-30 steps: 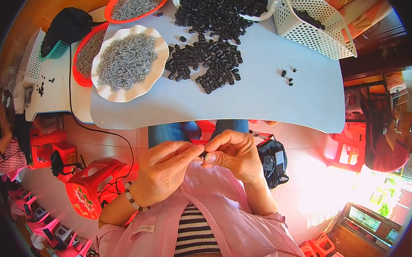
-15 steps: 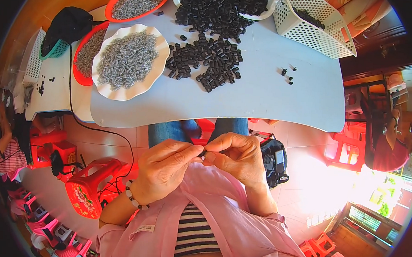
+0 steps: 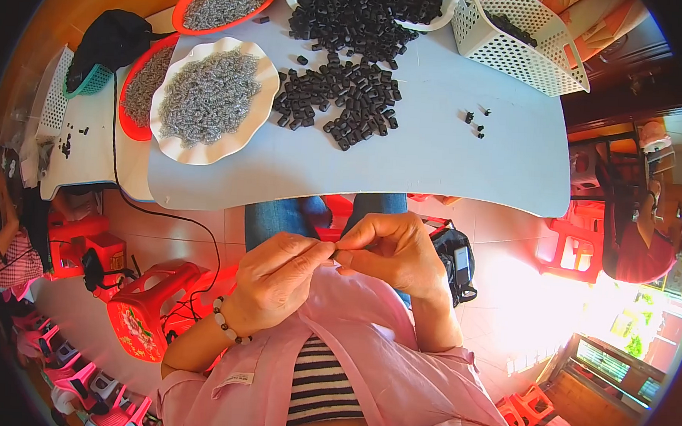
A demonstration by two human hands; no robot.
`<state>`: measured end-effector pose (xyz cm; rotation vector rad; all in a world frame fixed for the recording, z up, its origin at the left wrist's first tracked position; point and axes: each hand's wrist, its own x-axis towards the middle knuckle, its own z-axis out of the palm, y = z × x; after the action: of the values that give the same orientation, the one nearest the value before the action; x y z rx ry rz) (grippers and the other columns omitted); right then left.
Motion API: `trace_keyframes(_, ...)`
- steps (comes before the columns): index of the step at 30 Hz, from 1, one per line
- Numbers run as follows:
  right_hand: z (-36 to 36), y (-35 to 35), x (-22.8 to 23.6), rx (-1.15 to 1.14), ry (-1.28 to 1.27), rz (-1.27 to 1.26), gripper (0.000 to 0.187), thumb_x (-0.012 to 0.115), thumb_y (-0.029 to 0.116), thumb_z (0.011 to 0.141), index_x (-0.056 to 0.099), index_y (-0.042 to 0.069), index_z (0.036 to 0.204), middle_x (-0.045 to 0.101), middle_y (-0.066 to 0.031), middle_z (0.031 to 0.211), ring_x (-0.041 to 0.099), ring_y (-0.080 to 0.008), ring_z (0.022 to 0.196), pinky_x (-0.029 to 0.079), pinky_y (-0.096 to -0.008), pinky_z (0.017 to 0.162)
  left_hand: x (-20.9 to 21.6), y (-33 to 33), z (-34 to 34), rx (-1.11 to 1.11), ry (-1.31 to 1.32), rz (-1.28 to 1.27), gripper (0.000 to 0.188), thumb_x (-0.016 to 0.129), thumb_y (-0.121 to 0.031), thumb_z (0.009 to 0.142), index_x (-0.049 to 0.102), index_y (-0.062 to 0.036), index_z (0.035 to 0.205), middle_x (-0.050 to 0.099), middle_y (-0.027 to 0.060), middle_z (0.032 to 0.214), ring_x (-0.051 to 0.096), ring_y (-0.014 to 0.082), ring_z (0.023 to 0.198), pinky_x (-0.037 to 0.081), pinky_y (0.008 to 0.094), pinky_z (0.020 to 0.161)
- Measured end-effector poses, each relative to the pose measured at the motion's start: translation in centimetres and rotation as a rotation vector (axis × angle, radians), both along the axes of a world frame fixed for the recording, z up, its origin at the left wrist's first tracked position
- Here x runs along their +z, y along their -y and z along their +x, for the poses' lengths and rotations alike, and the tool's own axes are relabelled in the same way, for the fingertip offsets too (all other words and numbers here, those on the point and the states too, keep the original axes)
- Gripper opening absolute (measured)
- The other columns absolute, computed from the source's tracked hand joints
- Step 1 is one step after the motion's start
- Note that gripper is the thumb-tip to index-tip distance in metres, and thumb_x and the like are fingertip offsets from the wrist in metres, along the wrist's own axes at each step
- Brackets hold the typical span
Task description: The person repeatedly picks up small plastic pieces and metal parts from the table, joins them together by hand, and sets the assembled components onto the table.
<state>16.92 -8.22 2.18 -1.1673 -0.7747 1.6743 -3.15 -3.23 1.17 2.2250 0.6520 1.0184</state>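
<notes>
A pale blue table (image 3: 436,164) fills the upper frame above a tiled floor. Below its edge, at centre, the left hand (image 3: 276,279) and right hand (image 3: 393,250) meet fingertip to fingertip, pinching a small part too tiny to make out. Above lie black pieces (image 3: 339,105), a white plate of metal springs (image 3: 208,98) upper left, and a white basket (image 3: 520,41) upper right.

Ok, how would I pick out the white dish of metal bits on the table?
Start at the pale blue table. On its left end sits a white scalloped plate heaped with small grey springs. The dishes behind and beside it hold the same springs but are red-orange with plain rims; only this one is white and wavy-edged.
</notes>
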Motion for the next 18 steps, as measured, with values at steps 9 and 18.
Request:
trace_keyframes(9,0.9,-0.4,-3.4,0.118,-0.348,0.055,0.024,0.077,0.000,0.083,0.066,-0.001,0.104,0.070,-0.0077,0.097,0.067,-0.0131,0.088,0.055,-0.0252,0.079,0.5,0.0,-0.4,-0.056,-0.052,-0.096,0.040,0.068,0.016,0.068,0.069,0.0035,0.105,0.069,0.0114,0.093,0.068,0.0241,0.079,0.058,0.0307,0.065)
trace_keyframes(18,0.1,-0.2,-2.5,0.107,-0.255,0.051,0.030,0.075,-0.001,0.084,0.065,-0.002,0.112,0.067,-0.0058,0.100,0.063,-0.0117,0.092,0.052,-0.0249,0.085,0.2,0.5,0.1,-0.050,0.014,-0.236,0.040,0.068,0.018,0.072,0.071,0.0007,0.107,0.069,0.0123,0.094,0.070,0.0217,0.078,0.060,0.0292,0.067)
